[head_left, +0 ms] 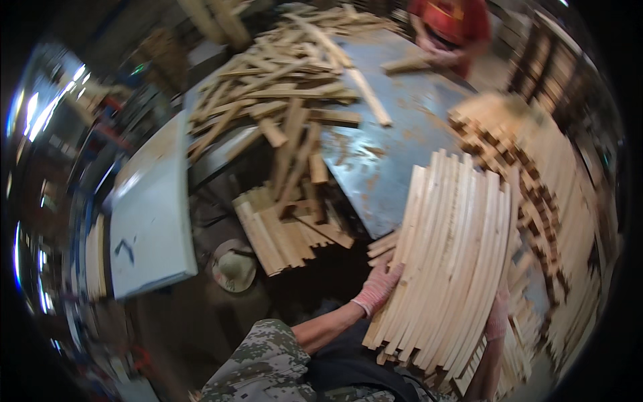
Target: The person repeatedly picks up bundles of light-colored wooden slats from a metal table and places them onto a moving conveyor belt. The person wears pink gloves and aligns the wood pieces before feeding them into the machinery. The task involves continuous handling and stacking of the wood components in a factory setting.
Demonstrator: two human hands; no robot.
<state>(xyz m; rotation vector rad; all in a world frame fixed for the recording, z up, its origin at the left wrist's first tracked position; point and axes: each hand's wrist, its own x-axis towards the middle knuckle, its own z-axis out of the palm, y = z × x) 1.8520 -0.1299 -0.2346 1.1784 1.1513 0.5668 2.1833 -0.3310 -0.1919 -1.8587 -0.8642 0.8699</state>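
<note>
A wide layer of pale wooden slats (442,248) lies side by side in front of me, at the right of the head view, with uneven ends. My left hand (382,287), in a pink-and-white glove, grips the left edge of this bundle. On the opposite edge is my right hand (497,315), gloved the same way; its fingers are partly hidden, but it clasps the slats from the side. A few short slat ends (383,246) stick out just beyond my left hand.
A blue-grey metal table (382,161) carries a jumbled heap of wooden strips (268,87). Large stacks of slats (556,181) rise on the right. Across the table, a person in red (449,27) handles wood. Left are a pale board (151,221), a cap (234,268) and a lower slat stack (268,231).
</note>
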